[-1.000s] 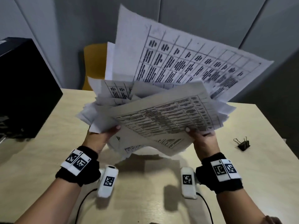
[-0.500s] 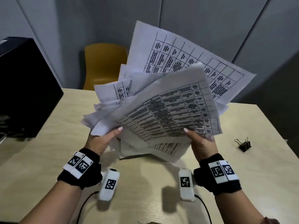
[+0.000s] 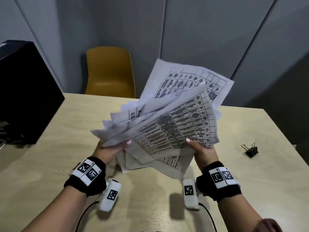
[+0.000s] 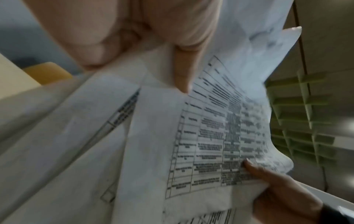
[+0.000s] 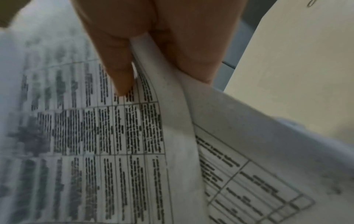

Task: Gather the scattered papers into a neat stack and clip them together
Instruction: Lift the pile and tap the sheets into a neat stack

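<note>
A loose, fanned bundle of printed papers (image 3: 168, 124) with tables on them is held up above the table. My left hand (image 3: 113, 149) grips its lower left edge, thumb on top. My right hand (image 3: 199, 150) grips the lower right edge, thumb pressed on the top sheet. In the left wrist view the papers (image 4: 201, 144) fill the frame under my left hand (image 4: 172, 63). The right wrist view shows several sheets (image 5: 124, 136) pinched between thumb and fingers of my right hand (image 5: 149, 60). A black binder clip (image 3: 250, 150) lies on the table to the right.
The light wooden table (image 3: 50, 156) runs under both arms. A black box (image 3: 25, 94) stands at the left edge. A yellow chair (image 3: 109, 72) sits behind the far edge, against grey wall panels.
The bundle has come down and away from the camera, and its sheets have drawn closer together. Both hands keep their hold on its lower edges.
</note>
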Available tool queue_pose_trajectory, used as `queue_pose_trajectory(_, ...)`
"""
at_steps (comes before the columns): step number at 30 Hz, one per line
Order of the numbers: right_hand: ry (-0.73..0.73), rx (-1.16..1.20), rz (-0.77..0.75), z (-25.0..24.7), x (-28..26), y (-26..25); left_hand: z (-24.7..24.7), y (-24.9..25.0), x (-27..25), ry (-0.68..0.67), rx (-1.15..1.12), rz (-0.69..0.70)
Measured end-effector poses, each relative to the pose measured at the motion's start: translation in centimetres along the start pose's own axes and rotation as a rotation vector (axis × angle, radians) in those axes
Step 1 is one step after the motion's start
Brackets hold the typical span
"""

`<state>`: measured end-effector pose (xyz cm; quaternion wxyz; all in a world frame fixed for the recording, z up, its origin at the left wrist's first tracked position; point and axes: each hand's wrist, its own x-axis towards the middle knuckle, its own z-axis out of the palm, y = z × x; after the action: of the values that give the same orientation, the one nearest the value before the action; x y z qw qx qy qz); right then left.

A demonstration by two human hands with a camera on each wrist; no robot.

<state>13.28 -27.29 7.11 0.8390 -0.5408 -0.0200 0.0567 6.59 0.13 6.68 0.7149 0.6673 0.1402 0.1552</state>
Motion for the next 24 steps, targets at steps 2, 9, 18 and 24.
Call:
queue_pose_trajectory(2,-0.021,0.055,-0.013,0.5,0.0,-0.3,-0.1,-0.3,0.5,0.067,0.108,-0.014)
queue_pose_trajectory(9,-0.013,0.127,-0.026,-0.2,-0.3,-0.1,-0.5,-0.5,-0.4,-0.047,0.121,-0.108)
queue_pose_trajectory(18,0.052,-0.262,-0.024,0.9,0.0,-2.7,-0.1,1.0,-0.7,-0.053,-0.017,-0.212)
queue_pose_trajectory(24,0.197,-0.357,0.285,0.2,-0.8,1.2,-2.4,-3.7,-2.0,-0.192,-0.110,-0.574)
